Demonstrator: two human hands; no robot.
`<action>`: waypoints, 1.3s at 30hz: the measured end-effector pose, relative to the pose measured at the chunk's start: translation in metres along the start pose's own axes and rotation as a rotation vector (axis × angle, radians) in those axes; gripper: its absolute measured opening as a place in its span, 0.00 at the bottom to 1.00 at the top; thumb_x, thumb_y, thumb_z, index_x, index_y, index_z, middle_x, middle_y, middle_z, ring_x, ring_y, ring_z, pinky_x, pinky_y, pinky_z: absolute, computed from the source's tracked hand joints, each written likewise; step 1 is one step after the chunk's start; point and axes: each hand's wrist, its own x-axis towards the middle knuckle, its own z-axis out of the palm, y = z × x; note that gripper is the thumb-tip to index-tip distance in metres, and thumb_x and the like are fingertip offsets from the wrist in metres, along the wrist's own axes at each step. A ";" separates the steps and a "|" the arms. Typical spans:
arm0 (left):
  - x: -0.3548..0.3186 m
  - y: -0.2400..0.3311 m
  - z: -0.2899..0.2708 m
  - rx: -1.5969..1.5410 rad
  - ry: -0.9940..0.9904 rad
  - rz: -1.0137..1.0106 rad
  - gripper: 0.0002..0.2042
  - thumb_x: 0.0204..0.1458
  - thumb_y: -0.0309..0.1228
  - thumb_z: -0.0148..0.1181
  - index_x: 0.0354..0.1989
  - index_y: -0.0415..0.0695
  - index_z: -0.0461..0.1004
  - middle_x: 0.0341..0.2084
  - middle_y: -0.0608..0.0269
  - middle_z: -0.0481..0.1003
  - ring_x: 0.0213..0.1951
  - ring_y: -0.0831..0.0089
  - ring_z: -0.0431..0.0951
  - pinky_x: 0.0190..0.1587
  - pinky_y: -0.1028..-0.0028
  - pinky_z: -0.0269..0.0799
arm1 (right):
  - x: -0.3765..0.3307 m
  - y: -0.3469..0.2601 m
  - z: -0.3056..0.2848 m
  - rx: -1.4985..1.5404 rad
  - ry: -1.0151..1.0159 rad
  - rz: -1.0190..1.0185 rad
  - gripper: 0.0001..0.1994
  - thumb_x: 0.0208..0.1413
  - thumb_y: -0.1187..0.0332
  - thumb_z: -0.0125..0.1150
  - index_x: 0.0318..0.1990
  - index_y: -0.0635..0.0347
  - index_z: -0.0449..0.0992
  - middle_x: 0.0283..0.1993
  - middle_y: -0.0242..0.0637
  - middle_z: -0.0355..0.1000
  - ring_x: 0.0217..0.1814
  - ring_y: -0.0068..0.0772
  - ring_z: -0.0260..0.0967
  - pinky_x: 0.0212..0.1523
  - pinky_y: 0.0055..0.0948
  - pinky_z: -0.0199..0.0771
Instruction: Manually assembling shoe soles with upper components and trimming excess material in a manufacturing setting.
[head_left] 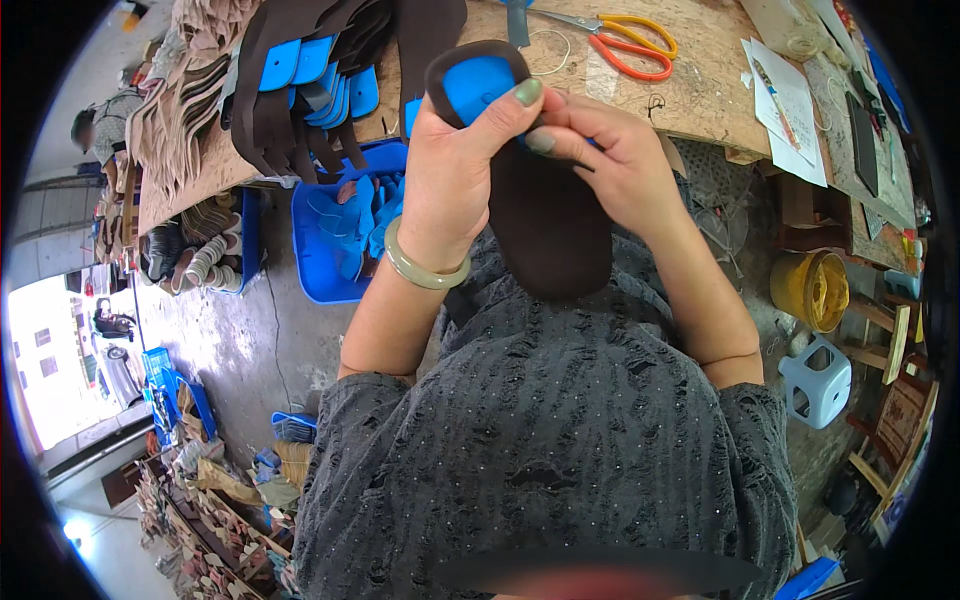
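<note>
A dark brown shoe insole (555, 225) is held up in front of my chest, its longer end hanging toward me. On its far end sits a bright blue pad (472, 88), framed by a brown margin. My left hand (455, 165) is closed round that end, thumb pressing on the pad's near edge. Beside it, my right hand (625, 160) pinches the insole's edge, its thumb close to the left thumb. The fingers behind the insole are hidden. At the far left of the bench lie stacked brown insoles (265, 120), several with blue pads (297, 62).
Orange-and-yellow-handled scissors (635, 50) lie on the wooden bench (700, 105). Below its edge, a blue bin (325, 285) holds blue pieces. Light-coloured insoles (180, 110) are piled at left. To the right are paper (790, 125), a yellow bucket (810, 290) and a stool (815, 380).
</note>
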 end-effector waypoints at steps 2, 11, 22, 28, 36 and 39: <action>0.003 -0.001 0.002 0.039 -0.022 0.001 0.07 0.53 0.26 0.59 0.38 0.38 0.73 0.29 0.60 0.78 0.34 0.75 0.78 0.41 0.77 0.72 | 0.002 -0.001 -0.001 0.020 -0.021 0.141 0.09 0.55 0.67 0.57 0.37 0.63 0.77 0.31 0.43 0.73 0.33 0.42 0.71 0.35 0.32 0.69; 0.009 -0.001 -0.005 -0.092 -0.005 0.016 0.10 0.54 0.26 0.57 0.43 0.38 0.68 0.32 0.56 0.77 0.41 0.66 0.77 0.47 0.69 0.72 | 0.009 0.018 -0.030 0.633 -0.191 0.350 0.13 0.56 0.69 0.57 0.48 0.60 0.76 0.39 0.30 0.75 0.41 0.17 0.68 0.44 0.21 0.68; 0.013 0.003 0.000 -0.013 0.016 0.012 0.09 0.54 0.27 0.58 0.41 0.40 0.69 0.31 0.57 0.77 0.38 0.69 0.78 0.40 0.72 0.73 | 0.010 0.003 -0.013 0.151 -0.169 0.181 0.12 0.48 0.64 0.68 0.36 0.63 0.80 0.31 0.30 0.75 0.31 0.16 0.68 0.34 0.20 0.68; 0.013 0.002 0.005 -0.028 0.003 -0.036 0.07 0.54 0.27 0.57 0.38 0.40 0.70 0.30 0.59 0.77 0.37 0.72 0.77 0.42 0.73 0.72 | 0.011 0.001 -0.010 0.072 -0.099 0.228 0.13 0.51 0.61 0.66 0.36 0.63 0.80 0.25 0.31 0.74 0.27 0.15 0.66 0.29 0.20 0.67; 0.017 -0.007 -0.001 0.009 -0.021 -0.049 0.11 0.55 0.28 0.56 0.44 0.38 0.69 0.33 0.56 0.77 0.41 0.69 0.77 0.46 0.70 0.72 | 0.016 0.009 -0.006 0.187 -0.083 0.245 0.14 0.54 0.60 0.63 0.31 0.65 0.78 0.23 0.27 0.70 0.26 0.13 0.62 0.26 0.20 0.63; 0.016 -0.006 -0.001 -0.001 -0.052 -0.066 0.13 0.55 0.28 0.55 0.47 0.36 0.67 0.36 0.55 0.77 0.43 0.68 0.77 0.47 0.69 0.72 | 0.015 0.013 -0.006 0.118 -0.067 0.287 0.13 0.55 0.61 0.62 0.33 0.65 0.78 0.23 0.27 0.70 0.27 0.13 0.62 0.28 0.20 0.64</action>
